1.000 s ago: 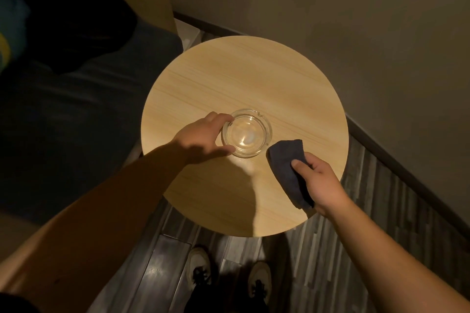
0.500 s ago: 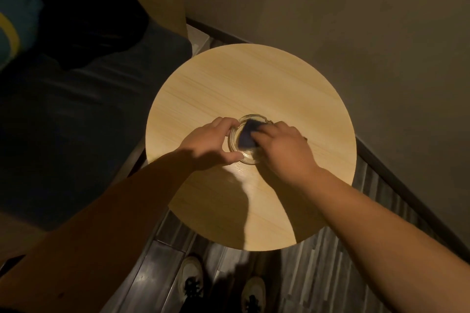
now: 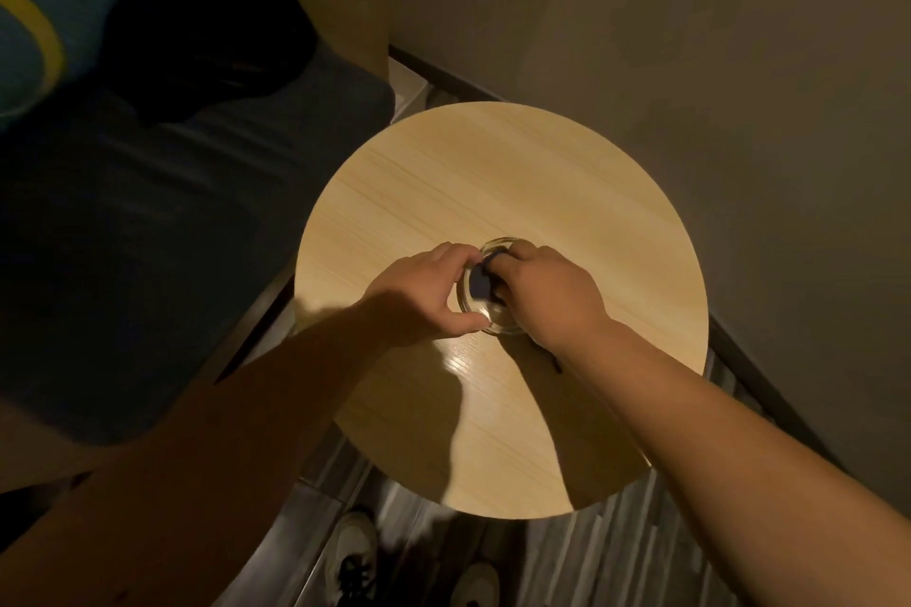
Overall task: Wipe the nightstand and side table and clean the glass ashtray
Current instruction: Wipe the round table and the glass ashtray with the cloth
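The ashtray (image 3: 485, 306) sits near the middle of the table (image 3: 493, 173). The left hand (image 3: 419, 296) clamps its rim from 9 o'clock, fingers and thumb curled round it, probably to stop it sliding. The right hand (image 3: 547, 296), from 3 o'clock, pinches the cloth (image 3: 478, 283) and presses it into the bowl to scrub.

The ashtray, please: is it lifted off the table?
No, the ashtray sits on the side table, steadied by the left hand.

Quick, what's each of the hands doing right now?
Left hand: grips the glass ashtray by its rim.
Right hand: holds the dark cloth inside the ashtray.
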